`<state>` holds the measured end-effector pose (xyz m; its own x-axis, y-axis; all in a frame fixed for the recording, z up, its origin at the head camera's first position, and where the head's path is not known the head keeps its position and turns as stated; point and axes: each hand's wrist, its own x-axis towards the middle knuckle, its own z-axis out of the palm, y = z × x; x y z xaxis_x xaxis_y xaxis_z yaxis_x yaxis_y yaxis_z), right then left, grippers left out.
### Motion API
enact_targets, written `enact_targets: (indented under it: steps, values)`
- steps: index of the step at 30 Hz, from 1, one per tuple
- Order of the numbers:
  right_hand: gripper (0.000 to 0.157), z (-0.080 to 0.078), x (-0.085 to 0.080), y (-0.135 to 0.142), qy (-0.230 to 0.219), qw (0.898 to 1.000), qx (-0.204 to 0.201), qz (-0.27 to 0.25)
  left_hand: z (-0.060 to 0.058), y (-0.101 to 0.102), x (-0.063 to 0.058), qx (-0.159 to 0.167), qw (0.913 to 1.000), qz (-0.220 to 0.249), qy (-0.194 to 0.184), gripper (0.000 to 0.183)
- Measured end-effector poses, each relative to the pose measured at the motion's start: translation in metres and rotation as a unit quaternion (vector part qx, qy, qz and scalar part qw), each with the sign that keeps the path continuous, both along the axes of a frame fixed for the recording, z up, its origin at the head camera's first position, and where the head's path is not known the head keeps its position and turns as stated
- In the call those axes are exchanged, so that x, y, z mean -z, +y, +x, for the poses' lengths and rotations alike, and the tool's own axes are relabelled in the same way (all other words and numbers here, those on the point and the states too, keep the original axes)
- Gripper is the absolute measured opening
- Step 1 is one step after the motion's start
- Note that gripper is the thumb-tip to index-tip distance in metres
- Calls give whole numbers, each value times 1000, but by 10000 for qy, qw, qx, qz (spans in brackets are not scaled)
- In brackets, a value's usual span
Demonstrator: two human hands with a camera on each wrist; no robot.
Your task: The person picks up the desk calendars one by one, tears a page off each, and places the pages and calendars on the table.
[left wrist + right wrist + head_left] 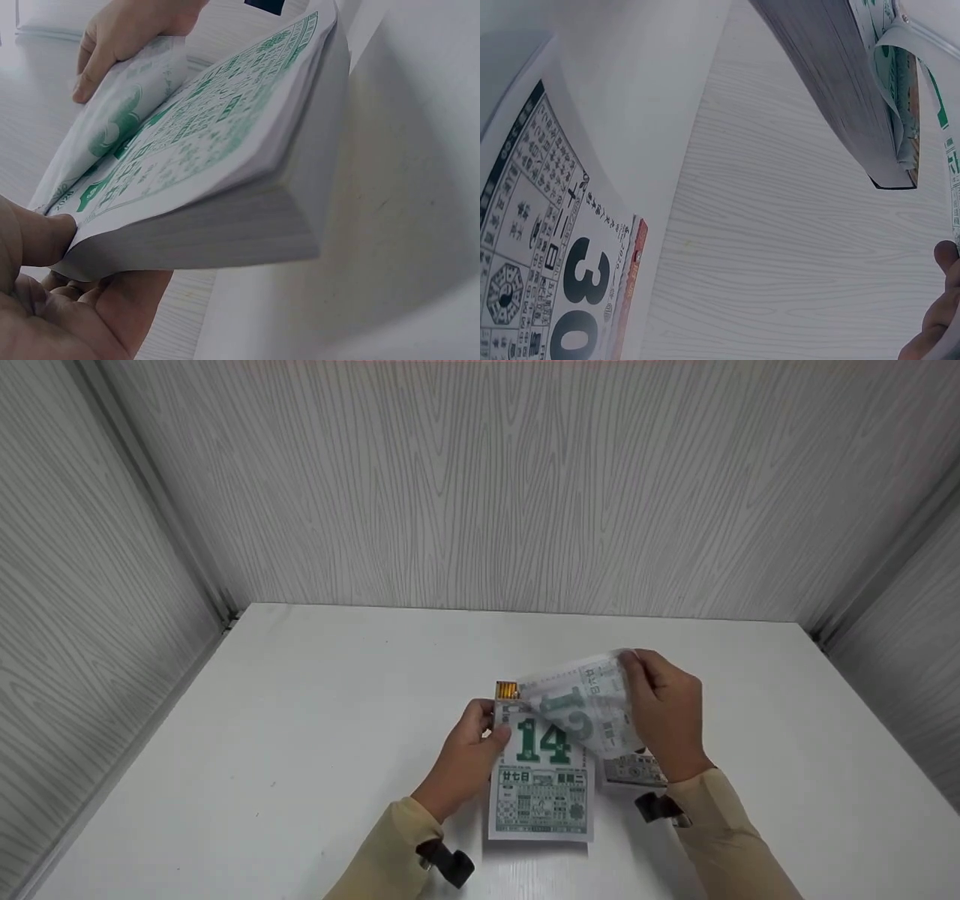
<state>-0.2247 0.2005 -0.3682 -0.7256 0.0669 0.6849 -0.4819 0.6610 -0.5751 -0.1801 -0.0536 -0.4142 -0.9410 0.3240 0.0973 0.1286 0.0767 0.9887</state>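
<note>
A thick tear-off calendar (541,804) with a green 14 on its front page is raised above the table, upright in the head view. My left hand (466,754) grips its left edge, thumb on the front page and fingers behind, as the left wrist view also shows. My right hand (670,706) pinches the far end of a thin loose page (600,709) with large green digits. That page slants up and right from the calendar's top, bent over the 14. In the right wrist view the page curls near the gold-coloured binding (913,112).
A second calendar (585,262) with a black 30 and a red top edge lies on the white table (337,720), partly behind my right hand and wrist. Grey wood-grain panels (480,495) stand at the back and both sides. Black devices (450,864) are strapped to both wrists.
</note>
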Motion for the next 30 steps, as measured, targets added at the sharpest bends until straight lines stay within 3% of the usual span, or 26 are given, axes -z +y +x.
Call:
enact_targets:
  steps: [17,30]
  values:
    - [30,-1,3,3,-166,9997,72,-169,0,0,2,-150,9996,-250,-69,29]
    - [28,-1,2,2,-18,9997,25,-255,1,2,-1,-131,9997,-176,-64,29]
